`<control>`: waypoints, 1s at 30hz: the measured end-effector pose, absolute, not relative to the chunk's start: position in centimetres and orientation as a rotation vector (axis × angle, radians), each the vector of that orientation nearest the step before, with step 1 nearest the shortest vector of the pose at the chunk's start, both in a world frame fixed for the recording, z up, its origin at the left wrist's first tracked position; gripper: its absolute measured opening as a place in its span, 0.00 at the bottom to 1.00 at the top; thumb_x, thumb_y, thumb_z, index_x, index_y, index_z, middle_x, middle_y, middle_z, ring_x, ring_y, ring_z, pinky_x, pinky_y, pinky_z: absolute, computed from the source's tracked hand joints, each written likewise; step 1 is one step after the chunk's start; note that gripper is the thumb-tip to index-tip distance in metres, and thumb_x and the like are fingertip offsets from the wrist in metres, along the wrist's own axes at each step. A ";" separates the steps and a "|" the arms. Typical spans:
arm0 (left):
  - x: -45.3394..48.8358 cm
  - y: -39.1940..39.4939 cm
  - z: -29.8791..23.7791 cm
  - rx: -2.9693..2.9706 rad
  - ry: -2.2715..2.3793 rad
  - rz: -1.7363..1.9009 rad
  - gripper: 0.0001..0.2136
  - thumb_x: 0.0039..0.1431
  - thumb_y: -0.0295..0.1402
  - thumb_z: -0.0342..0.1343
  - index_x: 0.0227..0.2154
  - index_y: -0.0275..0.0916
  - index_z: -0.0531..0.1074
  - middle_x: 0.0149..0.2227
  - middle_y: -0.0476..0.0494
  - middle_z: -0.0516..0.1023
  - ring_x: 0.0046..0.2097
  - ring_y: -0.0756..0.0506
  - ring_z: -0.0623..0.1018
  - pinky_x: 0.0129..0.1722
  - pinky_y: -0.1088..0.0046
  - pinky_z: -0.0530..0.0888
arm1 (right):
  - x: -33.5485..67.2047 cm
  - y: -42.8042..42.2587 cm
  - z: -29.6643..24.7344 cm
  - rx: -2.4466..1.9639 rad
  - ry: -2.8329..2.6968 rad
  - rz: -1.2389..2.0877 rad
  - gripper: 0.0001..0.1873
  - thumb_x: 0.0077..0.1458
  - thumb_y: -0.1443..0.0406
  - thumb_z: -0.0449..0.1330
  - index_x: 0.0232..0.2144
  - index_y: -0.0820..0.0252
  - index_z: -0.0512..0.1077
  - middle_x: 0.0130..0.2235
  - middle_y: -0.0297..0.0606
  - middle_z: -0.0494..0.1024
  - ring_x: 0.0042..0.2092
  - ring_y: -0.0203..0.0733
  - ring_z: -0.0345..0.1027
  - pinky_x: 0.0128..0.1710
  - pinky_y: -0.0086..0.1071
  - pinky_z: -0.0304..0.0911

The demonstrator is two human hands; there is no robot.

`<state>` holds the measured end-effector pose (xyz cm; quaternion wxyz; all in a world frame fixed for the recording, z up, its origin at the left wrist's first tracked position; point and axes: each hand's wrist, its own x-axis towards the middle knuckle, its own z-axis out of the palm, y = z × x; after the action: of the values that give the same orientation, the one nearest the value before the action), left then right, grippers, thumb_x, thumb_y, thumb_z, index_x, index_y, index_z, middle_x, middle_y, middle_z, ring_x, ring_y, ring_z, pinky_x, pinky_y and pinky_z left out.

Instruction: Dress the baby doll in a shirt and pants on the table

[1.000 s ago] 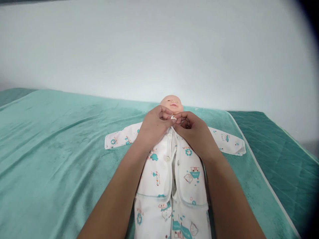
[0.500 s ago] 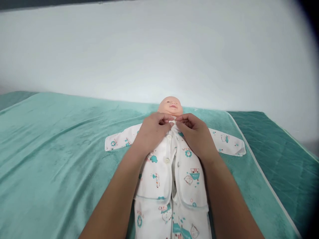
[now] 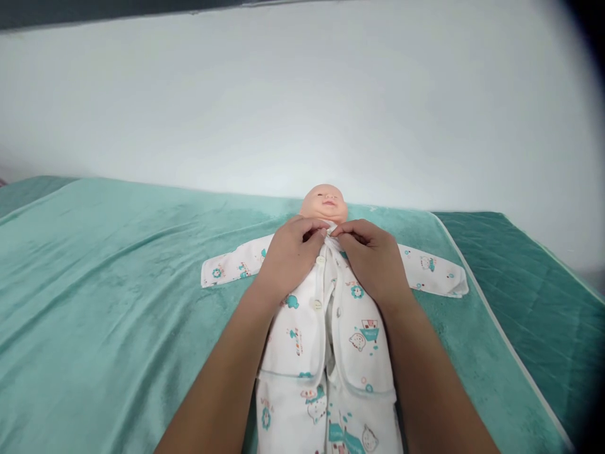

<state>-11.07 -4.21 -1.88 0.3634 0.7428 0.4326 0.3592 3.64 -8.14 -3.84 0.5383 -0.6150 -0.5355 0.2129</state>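
Note:
A baby doll point(image 3: 325, 200) lies on its back, head away from me, dressed in a white printed jacket point(image 3: 293, 343) and matching trousers point(image 3: 290, 416). The jacket's front edges hang apart lower down, with buttons showing along the left edge. At the collar, my left hand point(image 3: 295, 252) pinches the left front edge between thumb and forefinger. My right hand point(image 3: 371, 255) pinches the other edge right beside it, the fingertips of both hands nearly touching. The top fastening itself is mostly hidden by my fingers. Both doll sleeves stretch out sideways.
A light green blanket point(image 3: 118, 302) with soft folds lies under the doll. Darker green quilted bedding point(image 3: 534, 302) shows at the right, past the blanket's pale edge. A white wall point(image 3: 293, 94) rises close behind the doll's head.
Both hands stay at the collar, with only slight shifts of the fingers; the right thumb and forefinger have drawn closer together. The camera view has moved slightly.

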 end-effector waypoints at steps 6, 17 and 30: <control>-11.1 -4.0 -2.2 1.867 1.148 0.935 0.13 0.62 0.32 0.51 0.43 0.46 0.79 0.45 0.47 0.78 0.41 0.47 0.76 0.41 0.71 0.70 | 3.6 -8.1 -3.8 -1.458 -1.292 0.462 0.11 0.53 0.67 0.55 0.29 0.55 0.79 0.34 0.33 0.79 0.33 0.38 0.67 0.36 0.33 0.59; -10.7 -4.0 -1.9 1.788 1.160 0.921 0.08 0.58 0.38 0.55 0.35 0.42 0.77 0.34 0.49 0.77 0.33 0.49 0.72 0.32 0.73 0.67 | 3.6 -8.1 -4.1 -1.479 -1.304 0.426 0.10 0.53 0.67 0.54 0.30 0.56 0.77 0.31 0.32 0.76 0.31 0.38 0.63 0.35 0.33 0.57; -10.7 -3.6 -1.4 1.929 1.153 0.795 0.06 0.56 0.35 0.55 0.28 0.40 0.73 0.31 0.48 0.76 0.29 0.50 0.70 0.29 0.73 0.65 | 3.5 -8.0 -3.9 -1.521 -1.313 0.405 0.11 0.52 0.68 0.52 0.25 0.56 0.74 0.32 0.34 0.77 0.33 0.39 0.65 0.36 0.34 0.58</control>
<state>-10.70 -3.62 -1.40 0.3700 0.7519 0.4493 0.3097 3.47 -8.02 -3.94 0.5191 -0.6343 -0.5473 0.1690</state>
